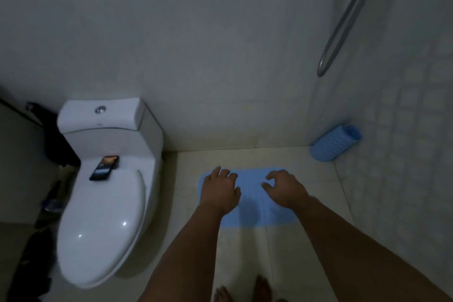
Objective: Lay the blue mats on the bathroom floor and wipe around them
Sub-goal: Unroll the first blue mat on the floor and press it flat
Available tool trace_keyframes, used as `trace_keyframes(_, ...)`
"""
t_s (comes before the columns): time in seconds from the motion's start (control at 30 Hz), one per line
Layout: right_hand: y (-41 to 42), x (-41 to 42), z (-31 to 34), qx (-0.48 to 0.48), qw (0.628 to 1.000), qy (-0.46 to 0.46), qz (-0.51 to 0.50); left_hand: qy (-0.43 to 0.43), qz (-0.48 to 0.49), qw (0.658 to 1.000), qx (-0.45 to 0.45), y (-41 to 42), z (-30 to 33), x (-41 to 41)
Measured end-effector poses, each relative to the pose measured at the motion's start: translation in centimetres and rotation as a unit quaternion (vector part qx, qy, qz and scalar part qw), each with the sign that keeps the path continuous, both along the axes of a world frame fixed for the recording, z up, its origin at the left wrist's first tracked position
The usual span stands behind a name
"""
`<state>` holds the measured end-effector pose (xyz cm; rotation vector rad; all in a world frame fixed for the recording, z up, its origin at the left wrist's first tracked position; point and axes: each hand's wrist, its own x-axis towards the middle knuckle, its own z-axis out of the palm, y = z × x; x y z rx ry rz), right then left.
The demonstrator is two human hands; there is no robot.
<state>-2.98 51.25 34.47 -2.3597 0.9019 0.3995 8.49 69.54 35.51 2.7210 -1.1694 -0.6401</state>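
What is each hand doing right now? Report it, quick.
Left hand: open, over the flat blue mat, holding nothing.
Right hand: open, fingers loosely curled, holding nothing.

dim, bluish | soft blur throughout | glare spots on toilet lid (103, 228) | wide-angle edge bending

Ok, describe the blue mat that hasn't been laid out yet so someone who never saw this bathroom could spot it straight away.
Start at the white ceramic toilet on the left and follow the base of the back wall rightwards to the corner under the grey looped shower hose. There lies the rolled-up light blue textured mat. Unlike the flat light blue mat under the person's hands, it is a tight cylinder tucked into the corner.
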Motion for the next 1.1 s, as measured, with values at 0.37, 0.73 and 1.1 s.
trace_keyframes(0.37, 2.7, -5.1, 11.3, -0.007, 0.998, -0.055, -0.038, -0.08, -0.056, 0.995, -0.035, 1.6, 10.8, -3.6)
trace_keyframes(0.73, -0.6, -9.3, 14.2, -0.009, 0.994, -0.067, -0.091, -0.098, -0.091, 0.991, -0.031, -1.4, 12.9, -4.0)
trace_keyframes(1.1, -10.4, -13.8, 11.3, 0.027, 0.979, -0.065, -0.189, -0.089, -0.157, 0.984, 0.0, -12.9, 11.8, -5.1)
